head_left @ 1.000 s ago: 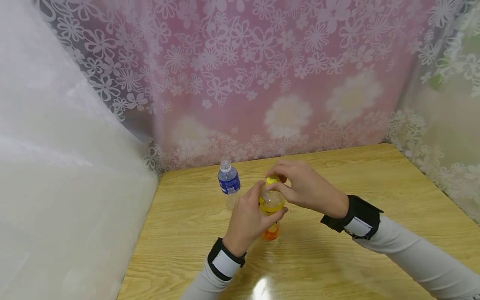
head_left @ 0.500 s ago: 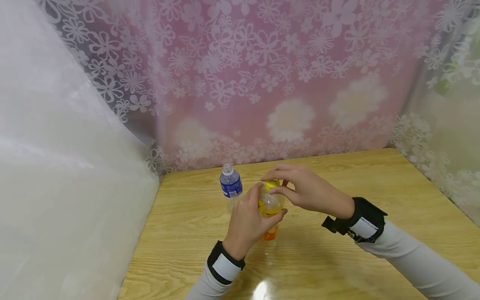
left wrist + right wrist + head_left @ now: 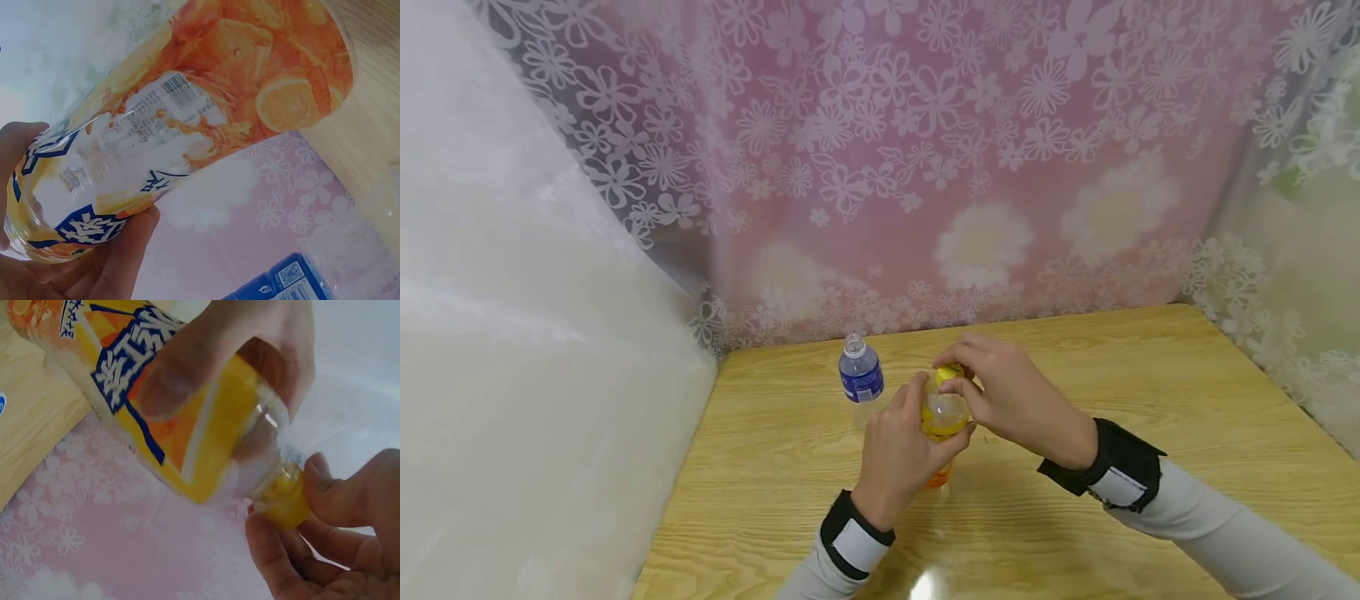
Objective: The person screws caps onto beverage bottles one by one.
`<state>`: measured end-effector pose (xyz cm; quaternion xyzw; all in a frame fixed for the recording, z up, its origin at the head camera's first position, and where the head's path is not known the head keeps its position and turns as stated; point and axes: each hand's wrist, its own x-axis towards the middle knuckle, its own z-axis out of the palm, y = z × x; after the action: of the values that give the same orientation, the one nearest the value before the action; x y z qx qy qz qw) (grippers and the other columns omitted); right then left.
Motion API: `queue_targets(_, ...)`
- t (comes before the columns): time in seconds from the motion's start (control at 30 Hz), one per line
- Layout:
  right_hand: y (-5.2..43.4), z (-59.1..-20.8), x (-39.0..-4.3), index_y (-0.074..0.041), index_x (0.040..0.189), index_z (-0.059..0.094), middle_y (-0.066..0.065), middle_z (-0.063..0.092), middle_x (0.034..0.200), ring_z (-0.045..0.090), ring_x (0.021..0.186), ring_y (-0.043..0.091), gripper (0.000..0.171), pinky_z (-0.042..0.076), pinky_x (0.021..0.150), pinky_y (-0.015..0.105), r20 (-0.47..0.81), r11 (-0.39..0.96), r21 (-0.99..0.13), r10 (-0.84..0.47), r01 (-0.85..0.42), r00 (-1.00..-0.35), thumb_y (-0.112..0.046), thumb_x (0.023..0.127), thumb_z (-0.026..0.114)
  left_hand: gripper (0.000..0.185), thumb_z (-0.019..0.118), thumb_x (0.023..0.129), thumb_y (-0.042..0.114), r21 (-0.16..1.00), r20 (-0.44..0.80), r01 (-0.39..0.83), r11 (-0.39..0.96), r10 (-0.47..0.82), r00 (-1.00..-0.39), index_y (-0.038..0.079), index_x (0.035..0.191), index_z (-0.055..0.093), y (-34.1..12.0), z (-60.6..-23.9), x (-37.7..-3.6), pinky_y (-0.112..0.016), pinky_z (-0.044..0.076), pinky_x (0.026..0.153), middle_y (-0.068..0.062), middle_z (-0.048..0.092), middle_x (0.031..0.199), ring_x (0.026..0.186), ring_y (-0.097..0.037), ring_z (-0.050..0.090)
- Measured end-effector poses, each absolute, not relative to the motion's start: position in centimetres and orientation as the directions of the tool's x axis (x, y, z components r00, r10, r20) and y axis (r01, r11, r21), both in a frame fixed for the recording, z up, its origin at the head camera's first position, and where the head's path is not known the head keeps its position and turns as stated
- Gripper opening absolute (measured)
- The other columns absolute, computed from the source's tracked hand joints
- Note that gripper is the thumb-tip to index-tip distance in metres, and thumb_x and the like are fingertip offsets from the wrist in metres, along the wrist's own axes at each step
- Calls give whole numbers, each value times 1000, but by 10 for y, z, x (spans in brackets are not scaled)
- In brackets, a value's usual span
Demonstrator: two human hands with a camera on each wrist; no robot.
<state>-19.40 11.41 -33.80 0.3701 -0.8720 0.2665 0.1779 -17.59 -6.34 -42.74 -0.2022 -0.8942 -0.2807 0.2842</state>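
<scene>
- I see my left hand (image 3: 901, 442) wrapped around the middle of the orange juice bottle (image 3: 942, 421), with its fingers (image 3: 187, 362) curled on the label.
- The bottle stands on the wooden table (image 3: 1075, 517), near the middle, just in front of me.
- My right hand (image 3: 1011, 392) is on top, and its fingers (image 3: 281, 550) pinch the yellow cap (image 3: 284, 500) from both sides.
- The bottle looks see-through and nearly empty, so I think it is very light.
- The thin plastic will likely be soft and may squash if I squeeze hard.
- The label part gives a better hold than the smooth, slippery shoulder.
- The cap is small and hard, so fingertips around its edge work best.
- A small water bottle (image 3: 860, 379) with a blue label stands just beside it on the left, with no cap on.
- A pink flower curtain (image 3: 962, 167) hangs behind the table.
</scene>
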Motion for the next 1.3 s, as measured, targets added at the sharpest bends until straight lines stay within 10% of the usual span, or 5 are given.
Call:
queue_targets(0.4,141,-334,-213,-22,133,64,-5,65,124,64,102,12,35,56,85,37,384,541,-497,-564,-678,-731,-34,100,66,76,80,82,56,571,547,552,608,220,-808,15,140,52,-95,-409,-173,-20,57,67,0,70,111,90,-10,70)
queue_targets(0.6,165,-352,-232,-20,127,68,-4,69,120,65,104,14,25,55,89,41,323,573,-567,-506,-592,-799,-28,105,59,75,88,78,45,655,574,433,619,-34,-818,18,138,51,-173,-379,-178,-35,60,72,-1,70,111,96,-15,69)
queue_targets(1.3,186,-384,-236,-15,122,71,0,74,110,67,99,16,22,55,86,43,254,648,-552,-468,-525,-846,-15,102,62,83,84,82,37,715,431,-6,699,-447,-784,8,145,40,-312,-442,-344,-60,46,104,-27,58,135,124,-45,58)
